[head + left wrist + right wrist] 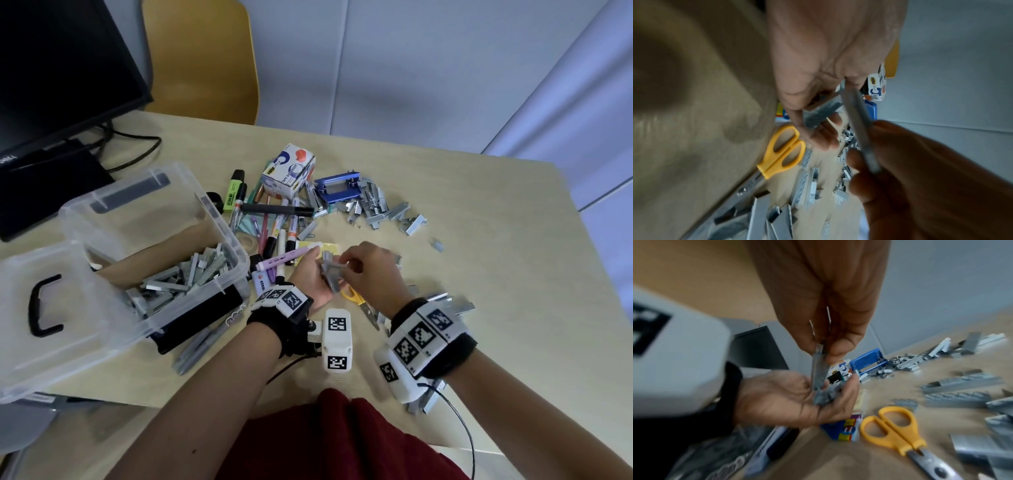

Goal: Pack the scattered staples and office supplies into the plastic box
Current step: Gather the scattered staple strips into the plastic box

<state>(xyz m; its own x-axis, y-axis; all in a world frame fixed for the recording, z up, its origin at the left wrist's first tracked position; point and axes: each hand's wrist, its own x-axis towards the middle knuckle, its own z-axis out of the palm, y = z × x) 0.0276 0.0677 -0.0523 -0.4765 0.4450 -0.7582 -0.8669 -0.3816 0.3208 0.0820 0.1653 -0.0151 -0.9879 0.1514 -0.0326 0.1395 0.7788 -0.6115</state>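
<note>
Both hands [371, 270] pinch ridged grey staple strips [330, 272].

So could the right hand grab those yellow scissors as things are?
Probably not straight away: the right hand is pinching a staple strip into the left hand. The scissors lie uncovered just below both hands.

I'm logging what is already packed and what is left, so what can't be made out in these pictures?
- Bottom of the plastic box, head view: staples cover it.
- Staple strips in the left hand: how many, hidden by the right hand and blurred in both wrist views.
- Scissors: blade tips cut off by the right wrist view's edge, hidden by hands in the head view.
</note>
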